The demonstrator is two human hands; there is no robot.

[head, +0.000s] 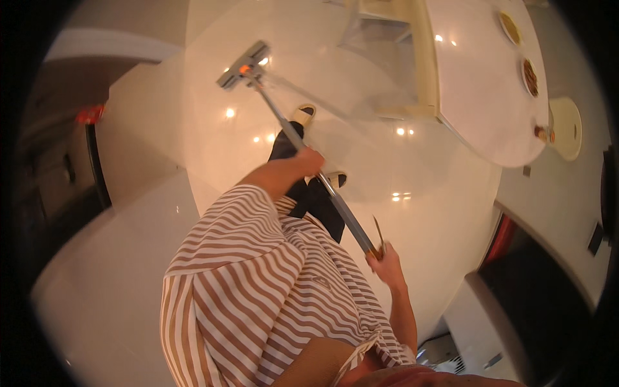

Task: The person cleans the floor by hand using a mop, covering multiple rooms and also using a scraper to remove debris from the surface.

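Observation:
Both my hands hold a mop with a long pole [285, 129] of grey and bare-metal sections. My left hand [309, 161] grips the pole around its middle. Near the top end, my right hand [384, 265] is closed on the pole, and a thin, dark strip [377, 229] sticks up beside its fingers; what it is cannot be told. The wide grey mop head [243, 65], with an orange joint [245, 69], is on the glossy tiled floor [222, 145] ahead of my feet. My slippers [304, 114] show below dark trousers.
A white table [483, 106] with a rounded end stands at the right, bearing a plate of food [530, 77] and another dish [510, 28]. A pale chair [420, 63] is at its near side, a white stool [567, 128] beyond. Dark furniture [532, 290] lies lower right.

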